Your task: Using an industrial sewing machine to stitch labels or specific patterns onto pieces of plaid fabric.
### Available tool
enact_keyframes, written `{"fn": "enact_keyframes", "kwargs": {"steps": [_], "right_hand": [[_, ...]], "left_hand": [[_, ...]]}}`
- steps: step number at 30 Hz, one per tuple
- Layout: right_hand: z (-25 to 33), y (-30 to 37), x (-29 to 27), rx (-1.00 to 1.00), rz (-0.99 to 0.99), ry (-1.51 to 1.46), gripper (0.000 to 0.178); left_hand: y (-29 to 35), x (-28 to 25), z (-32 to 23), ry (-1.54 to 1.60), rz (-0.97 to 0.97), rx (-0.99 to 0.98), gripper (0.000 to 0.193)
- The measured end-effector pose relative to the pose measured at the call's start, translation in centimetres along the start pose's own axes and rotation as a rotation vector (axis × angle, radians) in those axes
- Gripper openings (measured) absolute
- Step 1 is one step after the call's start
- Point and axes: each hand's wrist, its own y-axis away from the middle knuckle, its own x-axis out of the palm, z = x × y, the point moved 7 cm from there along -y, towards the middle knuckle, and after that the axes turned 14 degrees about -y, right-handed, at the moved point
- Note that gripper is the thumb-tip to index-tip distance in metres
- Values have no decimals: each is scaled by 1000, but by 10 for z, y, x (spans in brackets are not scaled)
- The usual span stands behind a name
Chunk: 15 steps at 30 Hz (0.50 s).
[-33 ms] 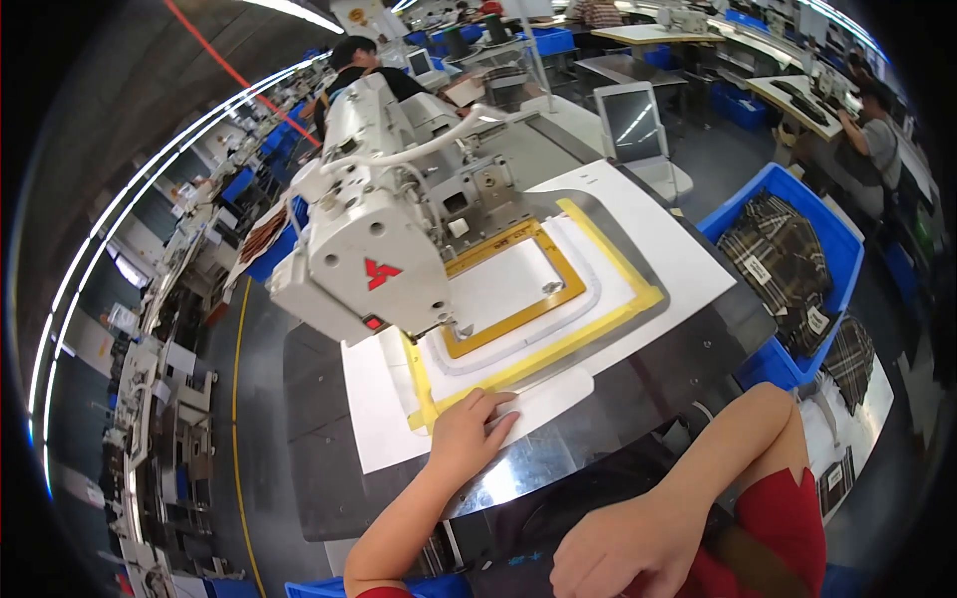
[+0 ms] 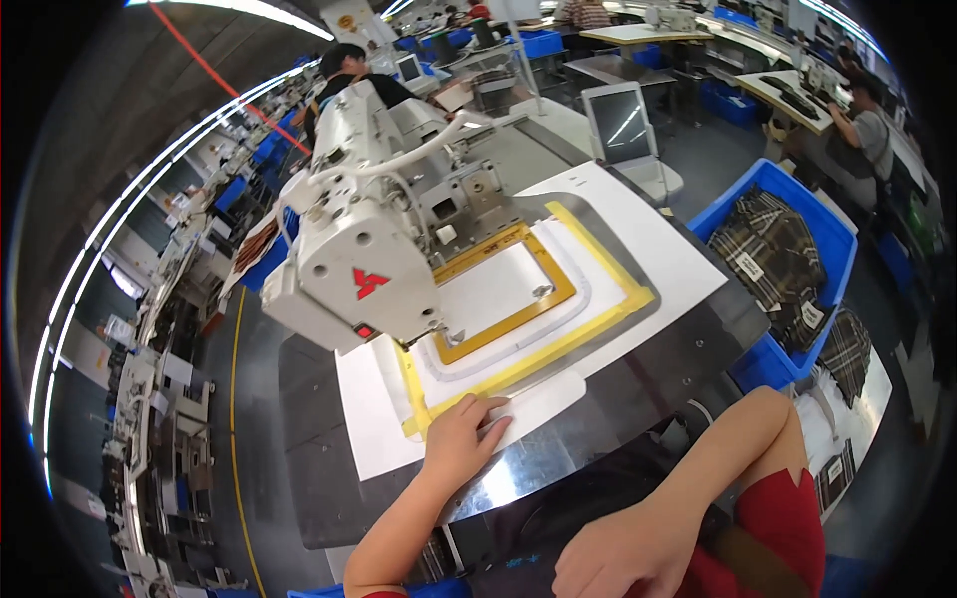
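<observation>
My left hand (image 2: 464,441) rests at the near left edge of a clear template (image 2: 533,401) bordered with yellow tape (image 2: 538,354). Its fingers lie bent over the edge, with the thumb apart; no held thing shows. Beneath the template is white sheet material (image 2: 374,439). A brass-coloured rectangular frame (image 2: 513,336) presses down inside the tape, under the head of a large white sewing machine (image 2: 364,239). My right hand (image 2: 633,548) is low in front of my body, away from the machine bed, its back up and fingers curled under. Whatever it may hold is hidden.
At the right stands a blue bin (image 2: 842,249) of dark plaid pieces (image 2: 773,244), with more plaid fabric (image 2: 847,349) beside it. The dark machine table (image 2: 658,384) has a metal front edge. A grey-screened panel (image 2: 620,125) stands behind. Other people work farther off.
The whole scene sits slightly farther left in the picture. Both hands keep their pose, the left still at the template's edge.
</observation>
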Motion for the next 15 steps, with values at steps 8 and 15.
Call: {"fn": "enact_keyframes", "kwargs": {"steps": [8,15], "right_hand": [[63,56,-37,112,-387,111,21],[135,107,-54,-204,-575,150,26]], "left_hand": [[15,1,4,39,3,-31,19],[14,7,39,147,-33,-179,13]]}}
